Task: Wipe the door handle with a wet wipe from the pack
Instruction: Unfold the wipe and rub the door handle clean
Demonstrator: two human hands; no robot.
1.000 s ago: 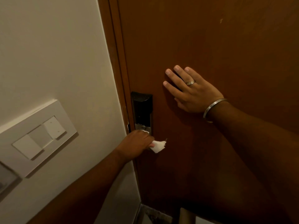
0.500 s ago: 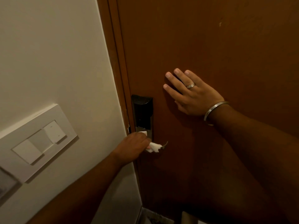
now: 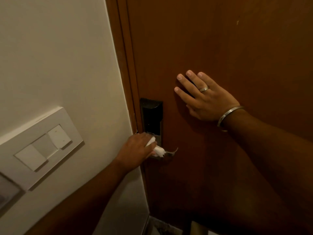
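A metal lever door handle point(image 3: 171, 152) sticks out to the right below a dark lock plate point(image 3: 152, 116) on the brown wooden door point(image 3: 220, 39). My left hand point(image 3: 135, 150) is closed on a white wet wipe point(image 3: 158, 150) and wraps it around the inner part of the handle; only the handle's curved tip shows past the wipe. My right hand point(image 3: 203, 99), with a ring and a bangle, lies flat on the door above and to the right of the lock, fingers spread. The wipe pack is not in view.
A cream wall point(image 3: 59, 56) fills the left side, with a white switch panel point(image 3: 40, 148) at lower left. The door frame point(image 3: 125, 65) runs between wall and door. A bit of floor and a pale object show at the bottom edge.
My left hand has slid the wipe leftward along the handle toward the lock plate, so more of the handle's tip shows. My right hand stays pressed on the door.
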